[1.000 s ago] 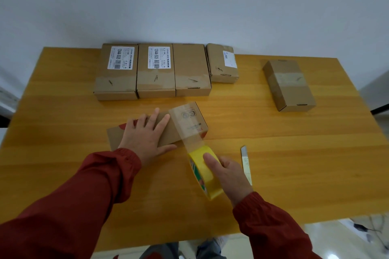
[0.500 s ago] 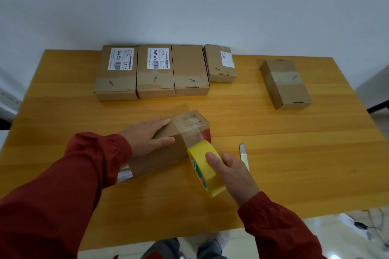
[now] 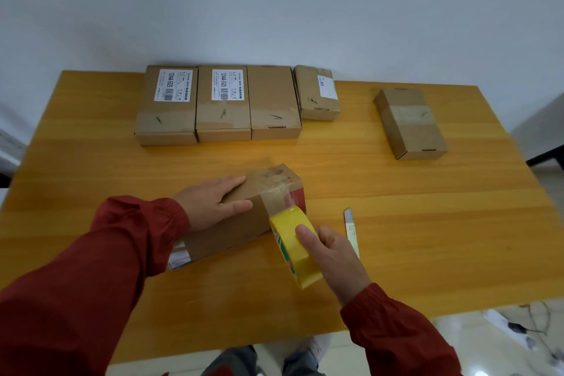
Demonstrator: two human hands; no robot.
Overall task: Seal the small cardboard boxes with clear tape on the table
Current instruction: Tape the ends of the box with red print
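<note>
Yellow tape roll (image 3: pixel 287 233) beside box (image 3: pixel 232 229)

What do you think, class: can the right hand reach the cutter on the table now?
Probably yes: the cutter lies beside the right hand, nothing between, though that hand holds the tape roll.

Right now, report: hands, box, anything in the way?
Left hand presses box top. Right hand grips tape roll, strip stuck over box end. Cutter lies apart, right.

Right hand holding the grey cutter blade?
No, the right hand grips the yellow tape roll; the grey cutter blade lies on the wooden table beside it.
</note>
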